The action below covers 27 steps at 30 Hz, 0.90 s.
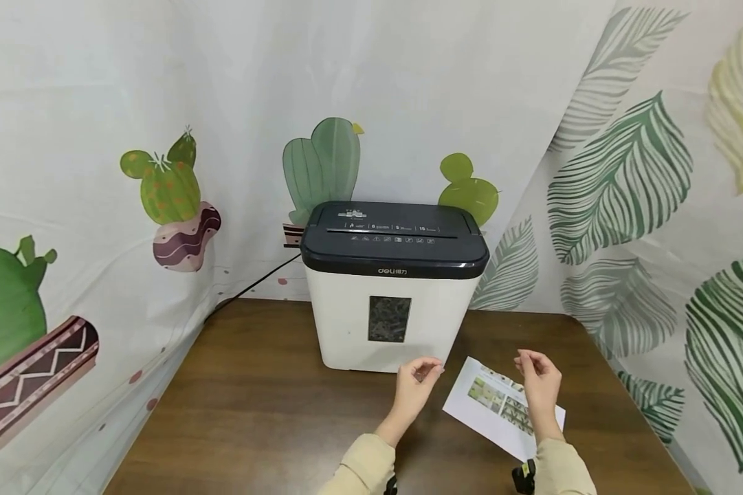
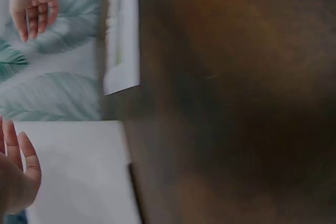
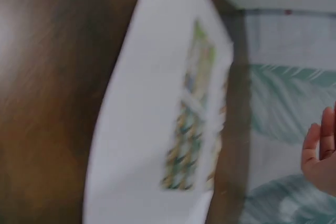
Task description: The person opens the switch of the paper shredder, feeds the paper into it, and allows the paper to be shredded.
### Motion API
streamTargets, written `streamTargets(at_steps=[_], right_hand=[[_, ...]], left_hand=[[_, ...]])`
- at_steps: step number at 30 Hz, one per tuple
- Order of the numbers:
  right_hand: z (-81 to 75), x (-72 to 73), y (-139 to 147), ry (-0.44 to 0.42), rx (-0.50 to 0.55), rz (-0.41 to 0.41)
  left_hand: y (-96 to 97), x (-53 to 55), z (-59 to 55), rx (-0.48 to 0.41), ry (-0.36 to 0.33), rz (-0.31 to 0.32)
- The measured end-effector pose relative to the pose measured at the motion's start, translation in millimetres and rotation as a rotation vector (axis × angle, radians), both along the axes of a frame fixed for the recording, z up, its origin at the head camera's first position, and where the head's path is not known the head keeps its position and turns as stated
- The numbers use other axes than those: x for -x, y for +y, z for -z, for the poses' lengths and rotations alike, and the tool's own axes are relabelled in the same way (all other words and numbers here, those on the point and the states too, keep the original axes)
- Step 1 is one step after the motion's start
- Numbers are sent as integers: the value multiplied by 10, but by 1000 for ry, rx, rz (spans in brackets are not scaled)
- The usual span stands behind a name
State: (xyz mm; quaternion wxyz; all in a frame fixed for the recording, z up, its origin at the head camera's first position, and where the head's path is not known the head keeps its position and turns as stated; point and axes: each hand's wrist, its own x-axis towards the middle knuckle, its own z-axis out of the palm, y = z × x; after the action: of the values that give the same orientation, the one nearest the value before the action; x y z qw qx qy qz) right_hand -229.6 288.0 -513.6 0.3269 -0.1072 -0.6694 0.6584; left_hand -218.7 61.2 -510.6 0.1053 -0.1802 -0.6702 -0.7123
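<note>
A white paper shredder [image 1: 346, 309] with a dark top and a narrow feed slot stands on the wooden table. My left hand [image 1: 414, 393] is raised in front of its lower right part, fingers loosely bent and holding nothing. To the right, a printed sheet of paper [image 1: 470, 411] with colour pictures lies at a slant on the table; its far edge looks ragged. Over that sheet hovers my right hand [image 1: 541, 392], covering part of it, its fingers relaxed with nothing between them. In the right wrist view the sheet [image 3: 136, 103] appears large, beside the hand [image 3: 320, 161].
From the shredder's left side a black cord [image 1: 253, 283] runs to the table's back left edge. Behind the table [image 1: 253, 399] hangs a white cloth backdrop [image 1: 235, 82] printed with cacti and leaves. A small black object [image 1: 523, 476] shows beside the right sleeve.
</note>
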Motion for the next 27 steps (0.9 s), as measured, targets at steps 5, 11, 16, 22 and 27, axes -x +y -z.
streamTargets(at_steps=[5, 11, 16, 22, 27], right_hand=[[209, -42, 245, -302, -228, 104], [280, -140, 494, -515, -239, 79], [325, -216, 665, -612, -335, 139], [391, -308, 817, -674, -430, 156], [415, -372, 863, -789, -434, 138]], left_hand=[[198, 88, 448, 250, -33, -155], [376, 58, 575, 453, -93, -245], [512, 26, 630, 551, -153, -343], [653, -41, 633, 698, -208, -392], [724, -47, 602, 870, -284, -363]])
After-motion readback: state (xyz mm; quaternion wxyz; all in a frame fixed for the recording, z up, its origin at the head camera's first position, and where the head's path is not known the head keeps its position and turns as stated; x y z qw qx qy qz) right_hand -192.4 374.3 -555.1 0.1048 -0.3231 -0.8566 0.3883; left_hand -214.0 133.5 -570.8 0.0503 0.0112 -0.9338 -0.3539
